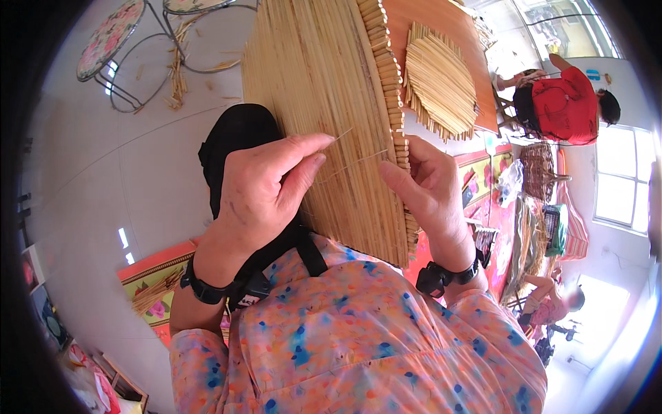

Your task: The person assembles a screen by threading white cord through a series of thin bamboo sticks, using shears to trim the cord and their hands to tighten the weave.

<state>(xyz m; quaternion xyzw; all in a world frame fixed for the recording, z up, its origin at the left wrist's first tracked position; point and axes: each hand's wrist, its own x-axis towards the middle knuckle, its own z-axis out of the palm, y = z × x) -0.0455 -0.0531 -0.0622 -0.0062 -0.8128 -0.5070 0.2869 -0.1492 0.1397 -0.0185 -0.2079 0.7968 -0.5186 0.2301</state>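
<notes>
A large panel of straw stalks [324, 76] laid side by side leans across my lap, its cut stalk ends forming a ridged right edge. Over its lower part, my left hand [265, 183] has thumb and forefinger nearly together on a thin pale strand [345, 134]; its tip juts past the forefinger. Another fine strand [358, 161] runs across the stalks toward my right thumb. My right hand [431, 190] grips the ridged edge, thumb on the upper face and fingers curled behind, partly hidden.
A smaller straw piece [441, 83] lies on the brown table [396, 17] at the upper right. Stools [114, 34] and loose stalks [178, 83] are at upper left. Someone in red [565, 103] sits beyond the table; another person [548, 300] sits farther right, near a wicker basket [536, 169].
</notes>
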